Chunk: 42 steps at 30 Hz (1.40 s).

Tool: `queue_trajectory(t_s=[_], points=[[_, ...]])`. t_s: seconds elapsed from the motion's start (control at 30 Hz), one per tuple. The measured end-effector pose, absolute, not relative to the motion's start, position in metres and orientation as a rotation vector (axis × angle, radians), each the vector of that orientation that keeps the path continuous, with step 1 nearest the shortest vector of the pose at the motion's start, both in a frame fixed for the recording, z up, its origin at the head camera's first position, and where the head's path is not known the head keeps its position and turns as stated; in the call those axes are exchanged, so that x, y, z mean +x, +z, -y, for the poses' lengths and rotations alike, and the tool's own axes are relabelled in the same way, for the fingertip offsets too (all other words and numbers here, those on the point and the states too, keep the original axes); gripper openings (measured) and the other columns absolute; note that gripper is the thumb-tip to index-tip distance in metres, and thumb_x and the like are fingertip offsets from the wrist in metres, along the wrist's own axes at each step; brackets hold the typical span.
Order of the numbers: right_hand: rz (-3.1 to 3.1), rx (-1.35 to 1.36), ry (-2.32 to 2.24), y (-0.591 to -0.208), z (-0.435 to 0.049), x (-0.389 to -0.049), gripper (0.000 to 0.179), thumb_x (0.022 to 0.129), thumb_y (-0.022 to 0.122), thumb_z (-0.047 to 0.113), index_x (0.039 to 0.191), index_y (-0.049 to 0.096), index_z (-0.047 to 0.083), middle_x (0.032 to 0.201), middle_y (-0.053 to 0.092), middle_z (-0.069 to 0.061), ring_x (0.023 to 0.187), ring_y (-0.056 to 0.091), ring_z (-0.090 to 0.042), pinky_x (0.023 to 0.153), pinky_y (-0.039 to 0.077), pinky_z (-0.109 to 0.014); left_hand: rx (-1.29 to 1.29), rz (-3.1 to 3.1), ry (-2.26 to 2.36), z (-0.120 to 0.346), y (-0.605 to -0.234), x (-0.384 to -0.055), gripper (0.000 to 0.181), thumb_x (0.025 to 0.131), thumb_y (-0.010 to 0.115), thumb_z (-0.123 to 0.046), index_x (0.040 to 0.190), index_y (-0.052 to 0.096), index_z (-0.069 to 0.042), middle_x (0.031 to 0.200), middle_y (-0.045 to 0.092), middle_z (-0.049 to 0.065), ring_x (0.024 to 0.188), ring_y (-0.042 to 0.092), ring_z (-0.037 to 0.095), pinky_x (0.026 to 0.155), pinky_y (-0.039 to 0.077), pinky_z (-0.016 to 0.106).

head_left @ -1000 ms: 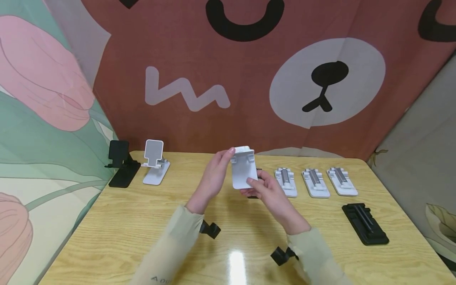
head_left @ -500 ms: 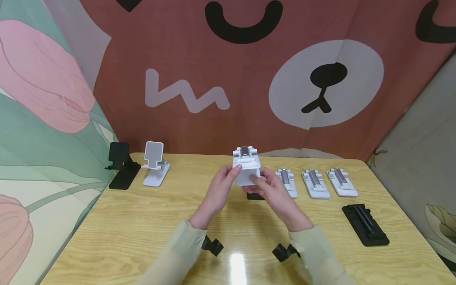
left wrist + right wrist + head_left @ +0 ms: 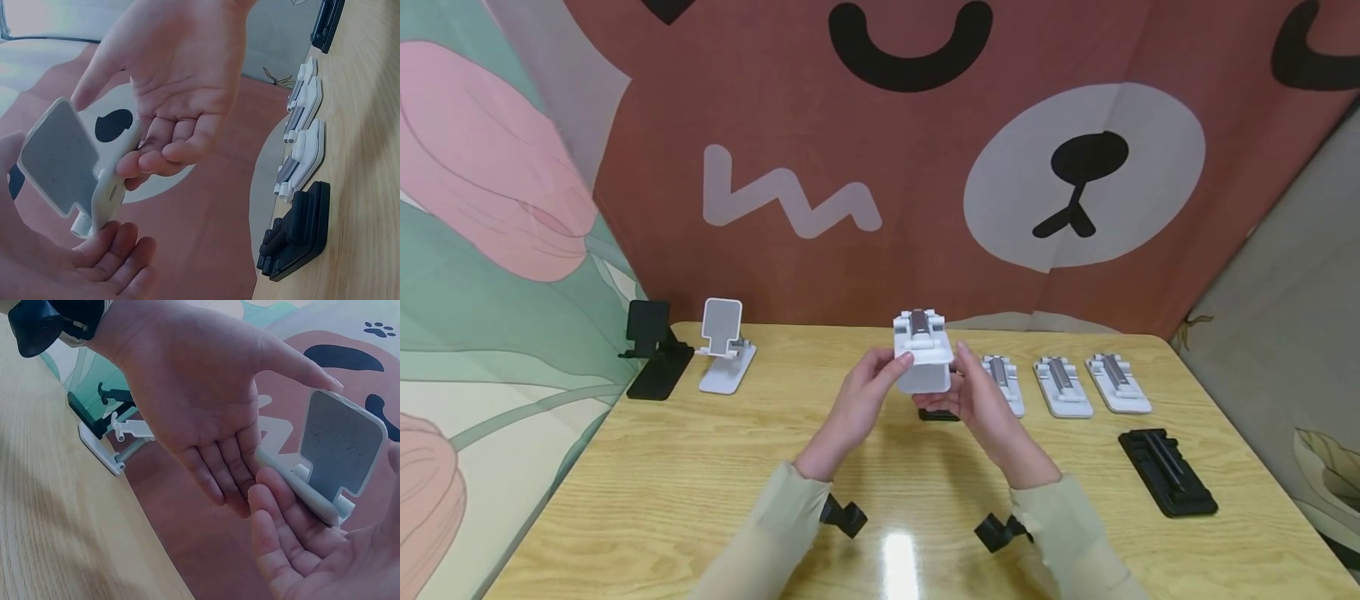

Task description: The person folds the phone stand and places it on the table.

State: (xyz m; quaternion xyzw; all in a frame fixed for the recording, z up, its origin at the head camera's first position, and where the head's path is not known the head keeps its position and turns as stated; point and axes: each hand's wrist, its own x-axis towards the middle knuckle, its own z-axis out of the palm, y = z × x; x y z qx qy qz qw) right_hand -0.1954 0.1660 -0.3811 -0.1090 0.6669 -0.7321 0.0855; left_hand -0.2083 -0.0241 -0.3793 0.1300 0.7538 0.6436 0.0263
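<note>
A white phone stand [image 3: 923, 371] is held up over the middle of the table, its grey-padded plate [image 3: 59, 156] tilted up from the base. My left hand [image 3: 859, 404] grips its left side, thumb along the plate's edge and fingers under the base. From the other side my right hand [image 3: 988, 421] holds it. In the left wrist view that hand's fingertips curl at the end of the base, and the thumb reaches the plate's corner. The right wrist view shows the grey pad [image 3: 344, 444] between both hands.
An unfolded black stand [image 3: 655, 358] and an unfolded white stand [image 3: 726, 358] stand at the back left. Folded white stands [image 3: 1063, 387] line the back right. One folded black stand [image 3: 1168, 472] lies nearer on the right; another [image 3: 938, 414] is partly hidden behind my right hand.
The phone stand has turned from showing its flat white face to showing its hinged side. My right thumb has moved off its lower face to the right edge.
</note>
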Motion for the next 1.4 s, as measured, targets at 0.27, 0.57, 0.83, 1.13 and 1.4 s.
queue_trajectory(t_s=[0.27,0.57,0.83,1.13,1.4], points=[[-2.015,-0.29,-2.139,-0.376,-0.164,-0.194,0.067,0.108,0.034,0.053,0.134,0.049,-0.007,0.094,0.074,-0.013,0.088,0.069,-0.022,0.084,0.054,-0.036,0.451,-2.299,2.006,0.029,-0.382,-0.21,0.052,0.098,0.065,-0.043,0.129,0.059,-0.001,0.119,0.065,0.011,0.111,0.059,0.025,0.099,0.044,0.047],[-2.006,-0.292,-2.17,-0.377,-0.163,-0.194,0.054,0.11,0.033,0.038,0.13,0.052,-0.008,0.091,0.072,-0.013,0.085,0.069,-0.024,0.084,0.054,-0.039,0.52,-2.269,1.939,0.035,-0.38,-0.211,0.053,0.097,0.069,-0.036,0.135,0.056,0.0,0.123,0.064,0.013,0.112,0.061,0.026,0.098,0.047,0.046],[-2.032,-0.336,-2.202,-0.383,-0.162,-0.193,0.047,0.111,0.028,0.026,0.13,0.05,-0.012,0.096,0.068,-0.016,0.086,0.067,-0.024,0.083,0.055,-0.036,0.6,-2.28,1.895,0.039,-0.383,-0.216,0.049,0.095,0.074,-0.025,0.132,0.056,0.002,0.118,0.064,0.012,0.112,0.061,0.028,0.098,0.048,0.044],[-2.029,-0.269,-2.221,-0.386,-0.158,-0.194,0.037,0.11,0.031,0.016,0.131,0.048,-0.009,0.093,0.068,-0.014,0.081,0.067,-0.022,0.08,0.055,-0.035,0.678,-2.308,1.89,0.042,-0.387,-0.219,0.045,0.092,0.077,-0.015,0.13,0.059,0.002,0.117,0.065,0.011,0.115,0.061,0.029,0.104,0.044,0.045],[-2.035,-0.248,-2.218,-0.388,-0.159,-0.194,0.038,0.11,0.03,0.016,0.132,0.047,-0.009,0.095,0.069,-0.014,0.082,0.067,-0.021,0.082,0.055,-0.036,0.661,-2.335,1.848,0.043,-0.389,-0.222,0.046,0.091,0.079,-0.018,0.129,0.061,-0.002,0.116,0.066,0.007,0.114,0.06,0.027,0.104,0.043,0.046]])
